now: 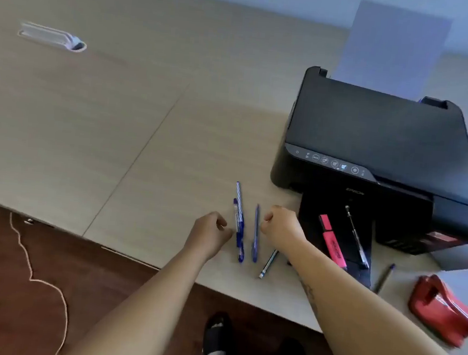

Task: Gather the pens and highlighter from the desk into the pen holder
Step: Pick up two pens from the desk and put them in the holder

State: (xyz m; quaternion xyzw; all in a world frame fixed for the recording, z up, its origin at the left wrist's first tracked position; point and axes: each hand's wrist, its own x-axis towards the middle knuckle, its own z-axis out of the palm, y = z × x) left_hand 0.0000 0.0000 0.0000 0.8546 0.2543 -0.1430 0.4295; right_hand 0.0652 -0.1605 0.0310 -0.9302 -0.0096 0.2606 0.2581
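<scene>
Pens lie scattered near the front edge of the desk [117, 126]: a striped pen [238, 199] and a purple pen [238, 229] side by side and touching, a blue pen [255, 233] just to their right, and a teal pen [268, 263] angled beside the right forearm. The pink highlighter [332, 239] and a black pen [357, 236] rest on the output tray of the printer [374, 133], and a dark pen [385, 277] lies on the desk between the tray and a red hole punch [443, 309]. No pen holder is in view. All of these look light, stiff and smooth, so they should roll or skid if nudged; pinching each at mid-barrel, or sweeping the three parallel ones together into one bundle, seems the surest grip. The highlighter is thicker and flat-sided, less likely to roll, though the tray's slope may let it slide. The left hand [212, 231] hangs just left of the purple pen, fingers curled loosely inward and holding nothing. The right hand [281, 222] sits just right of the blue pen, curled into a loose fist, also empty, with its forearm reaching in across the desk edge.
</scene>
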